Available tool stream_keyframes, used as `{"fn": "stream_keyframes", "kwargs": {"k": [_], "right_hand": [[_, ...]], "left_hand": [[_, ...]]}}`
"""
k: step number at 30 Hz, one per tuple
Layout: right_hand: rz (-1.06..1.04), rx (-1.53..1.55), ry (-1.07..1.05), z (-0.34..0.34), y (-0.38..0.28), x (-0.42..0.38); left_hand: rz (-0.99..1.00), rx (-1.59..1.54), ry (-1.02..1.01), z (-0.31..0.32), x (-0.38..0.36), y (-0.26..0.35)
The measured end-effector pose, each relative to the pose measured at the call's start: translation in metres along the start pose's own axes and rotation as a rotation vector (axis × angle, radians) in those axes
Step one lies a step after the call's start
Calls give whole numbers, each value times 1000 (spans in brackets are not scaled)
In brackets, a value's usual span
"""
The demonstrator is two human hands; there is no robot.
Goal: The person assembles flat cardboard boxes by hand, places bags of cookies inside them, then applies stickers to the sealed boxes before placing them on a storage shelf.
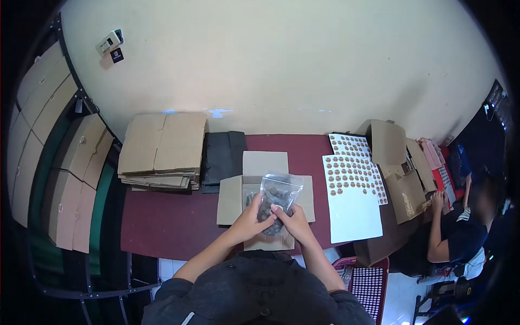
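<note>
Both of my hands hold a clear zip bag [277,194] filled with dark, roundish pieces. My left hand [251,221] grips the bag's left side, and my right hand [291,219] has its lower right side, the thumbs close together at the front. Beneath the bag stands an open cardboard box [265,162] with its flaps spread outward. Part of the inside shows left of the bag, where something clear and greyish lies; the rest is hidden by the bag and my hands.
Flattened cardboard [162,143] is stacked on the red table [157,222] at left, beside black sheets [222,157]. Sticker sheets [353,206] lie at right. A seated person [460,233] works beyond an open carton [403,195]. A pink basket [384,281] stands below.
</note>
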State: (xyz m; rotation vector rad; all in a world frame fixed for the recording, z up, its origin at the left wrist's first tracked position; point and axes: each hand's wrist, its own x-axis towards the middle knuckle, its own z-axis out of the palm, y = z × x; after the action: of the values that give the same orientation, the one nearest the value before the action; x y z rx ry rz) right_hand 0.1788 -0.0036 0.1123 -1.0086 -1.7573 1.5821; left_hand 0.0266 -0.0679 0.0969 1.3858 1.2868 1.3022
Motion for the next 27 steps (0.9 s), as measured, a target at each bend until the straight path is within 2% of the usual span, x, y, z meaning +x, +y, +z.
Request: {"fn": "stream_keyframes", "kwargs": {"k": [4,6,7,8,10,12,14,16,19,22,23,27], "right_hand": [[92,128,49,-6,21,8],[50,245,19,-8,22,5],[55,180,-17,-10,19,2],[61,186,-14,-11,14,0],[13,-31,-25,-14,8,-3],[43,51,-7,-15,13,0],[95,271,2,-19,23,6],[90,244,-10,-20,16,4],[31,-58,-89,-21,-1,-5],[66,97,-74,-22,12,0],[140,93,-76,-26,18,2],[69,106,-21,-28,15,-1]], "left_hand": [[-40,89,-104,-2,5,-2],[112,73,-45,4,5,-3],[19,41,-42,7,3,-3],[11,43,-47,8,3,-2],[7,-67,-28,10,6,1],[12,-84,-53,11,6,-5],[54,23,-105,11,7,-8],[106,23,-72,13,7,-10],[4,-204,-71,12,6,-13],[70,-44,-91,10,6,-7],[96,41,-74,11,5,-2],[-6,-69,-130,9,3,2]]}}
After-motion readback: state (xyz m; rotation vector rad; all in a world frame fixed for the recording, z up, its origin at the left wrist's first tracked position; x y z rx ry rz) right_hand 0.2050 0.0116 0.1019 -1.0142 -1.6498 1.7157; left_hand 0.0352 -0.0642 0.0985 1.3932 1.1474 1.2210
